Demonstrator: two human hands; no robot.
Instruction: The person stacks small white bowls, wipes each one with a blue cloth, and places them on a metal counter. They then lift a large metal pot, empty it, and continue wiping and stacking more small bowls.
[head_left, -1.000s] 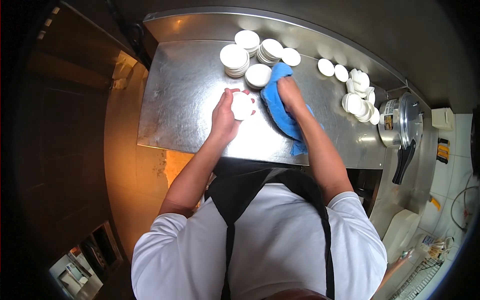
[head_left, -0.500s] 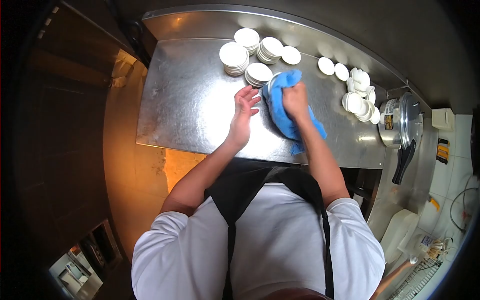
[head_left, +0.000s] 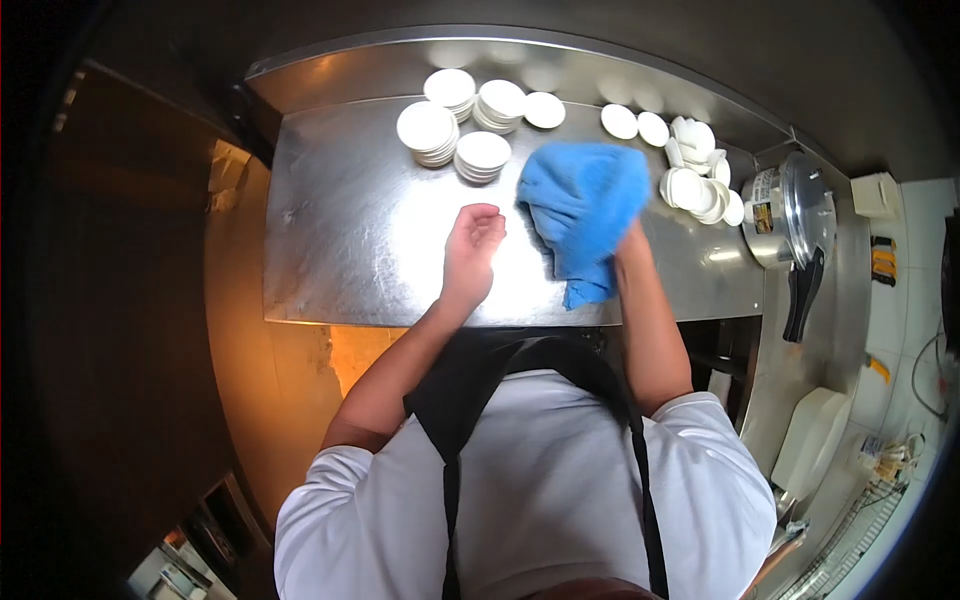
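My right hand point(head_left: 630, 242) is raised over the steel counter point(head_left: 340, 240) and grips a blue cloth point(head_left: 583, 200), which drapes over the fingers and hides them. Whether a plate sits inside the cloth cannot be seen. My left hand point(head_left: 472, 245) hovers over the counter just left of the cloth, fingers loosely curled and holding nothing. Beyond it stand stacks of white plates: one stack point(head_left: 483, 155) nearest the hand, another stack point(head_left: 427, 130) to its left, and two more stacks point(head_left: 502, 100) by the back wall.
Two single small white dishes point(head_left: 619, 121) lie along the back, beside a loose pile of white dishes point(head_left: 695, 182) at the right. A steel pressure cooker point(head_left: 790, 215) with a black handle stands at the counter's right end. The counter's front edge runs just before my apron.
My left hand no longer holds the white plate it had a second ago and has drawn back empty. My right hand has lifted the blue cloth up and to the right.
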